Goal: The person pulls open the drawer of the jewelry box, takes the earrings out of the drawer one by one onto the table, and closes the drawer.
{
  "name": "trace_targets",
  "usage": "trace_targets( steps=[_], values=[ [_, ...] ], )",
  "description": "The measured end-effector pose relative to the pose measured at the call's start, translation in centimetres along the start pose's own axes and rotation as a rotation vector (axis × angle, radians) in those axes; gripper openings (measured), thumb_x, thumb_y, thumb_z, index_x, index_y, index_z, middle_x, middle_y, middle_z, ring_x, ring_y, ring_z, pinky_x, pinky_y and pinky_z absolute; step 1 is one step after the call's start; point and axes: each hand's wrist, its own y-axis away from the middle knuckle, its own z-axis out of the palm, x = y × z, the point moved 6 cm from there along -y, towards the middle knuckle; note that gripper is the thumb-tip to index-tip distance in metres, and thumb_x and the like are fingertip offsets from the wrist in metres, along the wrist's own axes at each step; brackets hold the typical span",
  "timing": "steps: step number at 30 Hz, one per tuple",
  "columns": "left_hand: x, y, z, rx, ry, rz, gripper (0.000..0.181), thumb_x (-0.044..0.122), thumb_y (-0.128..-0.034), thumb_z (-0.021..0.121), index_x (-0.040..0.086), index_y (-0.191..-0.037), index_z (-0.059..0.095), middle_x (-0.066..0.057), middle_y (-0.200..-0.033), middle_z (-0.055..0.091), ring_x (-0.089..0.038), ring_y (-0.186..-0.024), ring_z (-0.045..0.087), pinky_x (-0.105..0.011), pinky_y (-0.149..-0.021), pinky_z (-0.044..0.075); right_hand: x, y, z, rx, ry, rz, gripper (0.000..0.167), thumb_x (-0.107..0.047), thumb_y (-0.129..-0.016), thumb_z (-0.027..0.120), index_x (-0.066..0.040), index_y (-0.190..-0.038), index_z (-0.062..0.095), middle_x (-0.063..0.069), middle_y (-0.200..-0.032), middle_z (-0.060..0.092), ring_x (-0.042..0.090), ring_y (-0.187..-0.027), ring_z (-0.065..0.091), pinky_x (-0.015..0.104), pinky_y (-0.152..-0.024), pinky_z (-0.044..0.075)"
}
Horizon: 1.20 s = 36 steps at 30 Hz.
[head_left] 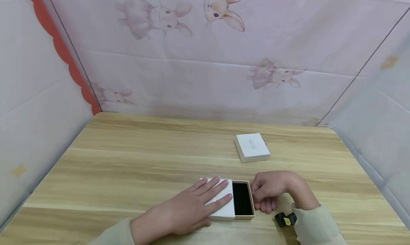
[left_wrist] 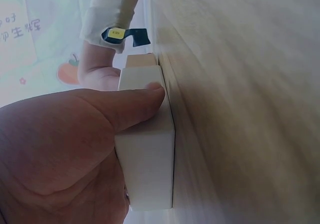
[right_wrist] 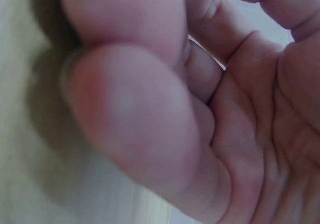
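Observation:
In the head view a white sliding box (head_left: 226,211) lies on the table, its inner tray (head_left: 253,216) drawn partly out to the right. The tray has tan edges and a black lining (head_left: 242,198). My left hand (head_left: 195,206) lies across the white sleeve, fingers spread over the top. The left wrist view shows its thumb (left_wrist: 135,103) against the box's side wall (left_wrist: 147,169). My right hand (head_left: 272,188), fingers curled, pinches at the tray's outer end; the exact contact is hidden. In the right wrist view curled fingers (right_wrist: 135,114) fill the frame.
A second white box (head_left: 252,147) with small print on its lid sits farther back on the wooden table (head_left: 144,149). A black device with a yellow label (head_left: 286,220) is at the right wrist. Printed fabric walls (head_left: 205,84) surround the table.

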Motion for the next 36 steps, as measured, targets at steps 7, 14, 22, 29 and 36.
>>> trace_targets(
  steps=[7, 14, 22, 29, 36],
  values=[
    [-0.03, -0.14, -0.12, 0.008, -0.016, 0.005, 0.078, 0.044, -0.1003, 0.055, 0.022, -0.162, 0.012, -0.01, -0.168, 0.008, -0.029, -0.155, 0.008, -0.045, -0.123, 0.022, 0.26, 0.13, -0.27, 0.014, 0.008, 0.002, 0.019, -0.008, -0.086, 0.06, 0.003, -0.077, 0.072, 0.006, -0.064, 0.068, 0.009, -0.051, 0.063, 0.019, -0.044, 0.051],
    [0.03, -0.24, -0.19, -0.011, -0.001, 0.004, 0.077, 0.043, -0.1009, 0.054, 0.023, -0.162, 0.012, -0.009, -0.169, 0.007, -0.029, -0.155, 0.008, -0.045, -0.124, 0.021, 0.16, 0.26, -0.24, 0.001, -0.002, -0.003, 0.018, -0.008, -0.085, 0.06, 0.003, -0.076, 0.072, 0.006, -0.064, 0.069, 0.009, -0.052, 0.063, 0.018, -0.045, 0.051],
    [-0.17, -0.18, 0.07, -0.009, 0.001, 0.0, 0.078, 0.044, -0.1008, 0.054, 0.023, -0.162, 0.01, -0.009, -0.169, 0.006, -0.029, -0.155, 0.007, -0.046, -0.124, 0.021, 0.23, 0.12, -0.29, 0.007, -0.006, 0.003, 0.018, -0.008, -0.085, 0.06, 0.002, -0.076, 0.072, 0.005, -0.064, 0.068, 0.008, -0.051, 0.063, 0.018, -0.045, 0.051],
    [-0.04, -0.01, 0.08, -0.024, 0.01, -0.002, 0.077, 0.044, -0.1017, 0.052, 0.023, -0.162, 0.01, -0.009, -0.169, 0.005, -0.029, -0.155, 0.007, -0.046, -0.124, 0.02, 0.28, 0.07, -0.13, -0.001, -0.012, 0.005, 0.019, -0.008, -0.085, 0.06, 0.005, -0.076, 0.071, 0.005, -0.063, 0.068, 0.008, -0.051, 0.063, 0.018, -0.044, 0.051],
    [-0.02, 0.01, 0.2, -0.016, 0.009, 0.001, 0.077, 0.044, -0.1017, 0.052, 0.023, -0.162, 0.01, -0.009, -0.169, 0.004, -0.029, -0.155, 0.006, -0.045, -0.124, 0.02, 0.53, 0.15, -0.24, 0.012, 0.011, 0.016, 0.019, -0.007, -0.084, 0.059, 0.005, -0.075, 0.071, 0.004, -0.062, 0.067, 0.009, -0.05, 0.062, 0.019, -0.044, 0.05]
  ],
)
